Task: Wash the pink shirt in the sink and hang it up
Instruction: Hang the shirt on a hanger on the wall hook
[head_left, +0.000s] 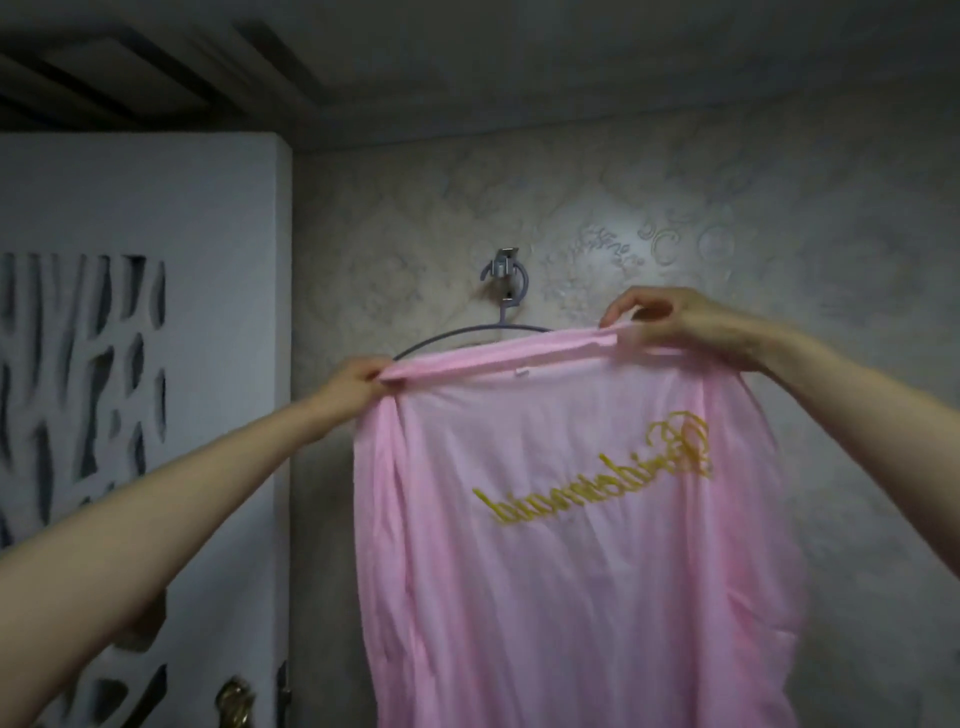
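Note:
The pink shirt (571, 545) hangs down in front of me, with gold lettering showing mirrored and upside down through the fabric. Its top edge is stretched level between both hands. My left hand (356, 379) pinches the left end of that edge. My right hand (670, 322) pinches the right end, a little higher. Just behind the edge a grey hanger (457, 335) hangs from a metal wall hook (506, 273). Only the hanger's left arm and neck show; the shirt covers the rest.
A white cabinet or door (156, 312) with cut-out patterns stands at the left, a brass handle (234, 701) low on it. Patterned wallpaper (727, 208) covers the wall behind. The ceiling edge runs close above.

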